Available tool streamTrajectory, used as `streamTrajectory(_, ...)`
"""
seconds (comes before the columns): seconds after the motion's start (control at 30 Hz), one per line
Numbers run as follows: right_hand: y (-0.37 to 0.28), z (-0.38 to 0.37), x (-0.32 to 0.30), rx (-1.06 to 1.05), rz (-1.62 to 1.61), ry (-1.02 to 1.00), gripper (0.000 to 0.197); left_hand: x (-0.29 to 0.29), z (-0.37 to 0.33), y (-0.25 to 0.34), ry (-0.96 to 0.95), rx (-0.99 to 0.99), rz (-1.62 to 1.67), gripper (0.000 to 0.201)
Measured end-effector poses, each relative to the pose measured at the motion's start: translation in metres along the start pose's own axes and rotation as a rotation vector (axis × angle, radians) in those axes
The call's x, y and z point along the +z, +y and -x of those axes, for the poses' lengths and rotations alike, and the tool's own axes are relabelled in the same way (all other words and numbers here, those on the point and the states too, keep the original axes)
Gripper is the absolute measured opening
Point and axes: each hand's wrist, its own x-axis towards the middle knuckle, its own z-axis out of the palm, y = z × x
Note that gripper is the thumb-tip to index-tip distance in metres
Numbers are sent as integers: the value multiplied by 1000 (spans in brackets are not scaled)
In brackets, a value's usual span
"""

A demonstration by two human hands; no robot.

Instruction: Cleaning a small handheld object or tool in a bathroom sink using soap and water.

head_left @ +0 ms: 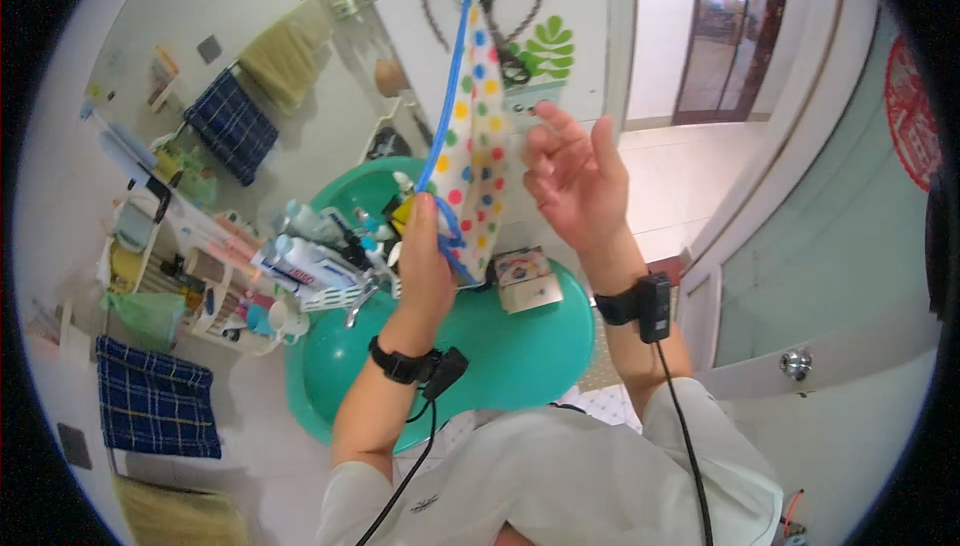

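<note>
From where I stand, the one view comes off the wearer's head: a wide fisheye facing down and forward past the pale shirt, quite near to the left hand and right hand, with the green washbasin lower down, the mirror toward its left edge, and the door bowing along its right rim

Blue-trimmed polka-dot cloth item gripped at blue edge by L hand; R hand held open nearby, w/ green basin seen below & toiletries racked at L.
</note>
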Motion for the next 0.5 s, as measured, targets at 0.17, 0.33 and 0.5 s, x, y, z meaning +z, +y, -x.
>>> streamTrajectory(0.17, -5, 12, -4, 45, -96, -197, 83, 0, -5, -6, 19, 248, -496, 46)
streamTrajectory(0.33, -8, 15, -13, 80, -71, -311, 97, -8, -11, -19, 124, 115, -605, 42)
streamTrajectory(0.5, -16, 14, -15, 119, -101, -400, 97, 7, -15, -28, 21, 189, -422, 43)
